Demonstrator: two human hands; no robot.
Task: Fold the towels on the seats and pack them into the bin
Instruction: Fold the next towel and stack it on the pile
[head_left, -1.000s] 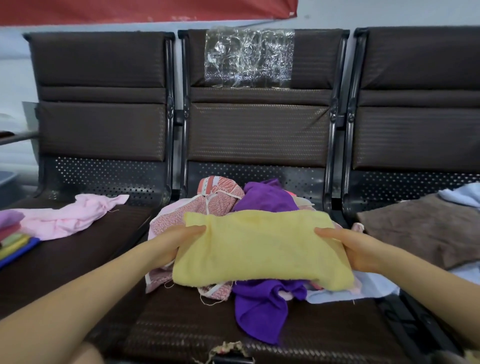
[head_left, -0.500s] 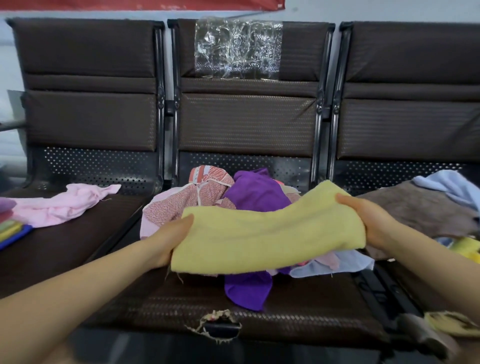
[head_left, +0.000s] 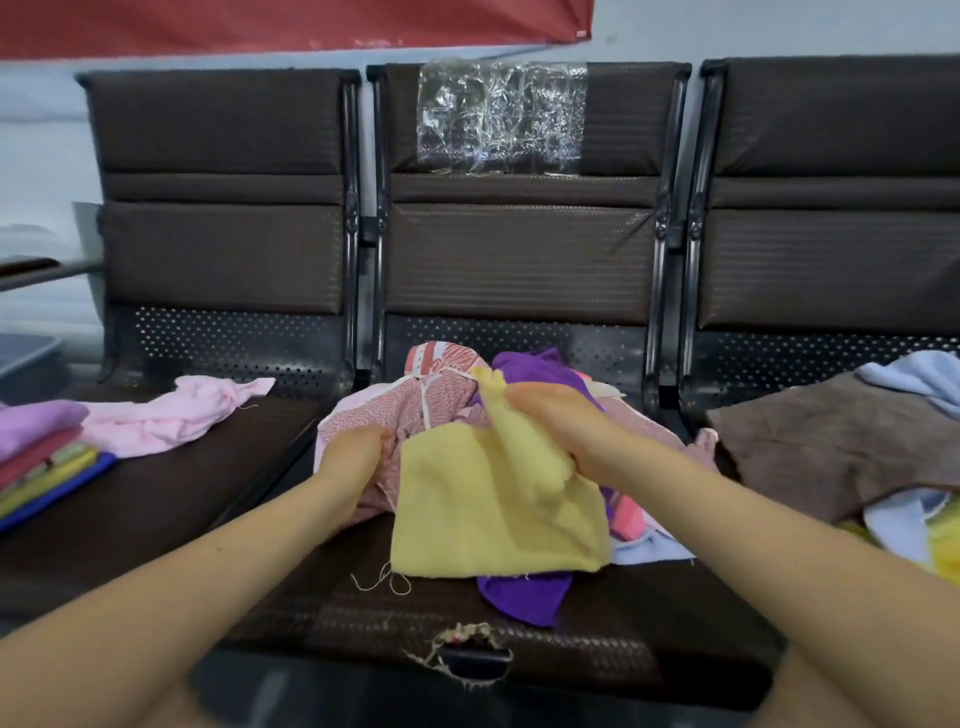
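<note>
Two hands grip one yellow towel (head_left: 493, 514): my left hand (head_left: 358, 457) at nine o'clock, right hand (head_left: 561, 421) at twelve. Three brown seats (head_left: 156, 519); no legible writing.

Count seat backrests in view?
3: left backrest, middle backrest with a clear plastic patch, right backrest, cut off by the frame edge.

We're looking at a row of three dark brown seats (head_left: 171, 514). At nine o'clock, a folded stack (head_left: 41, 462) beside a pink towel (head_left: 171, 415); at centre, a mixed heap (head_left: 441, 415) with a purple towel (head_left: 524, 597); at three o'clock, a brown towel (head_left: 831, 447).
</note>
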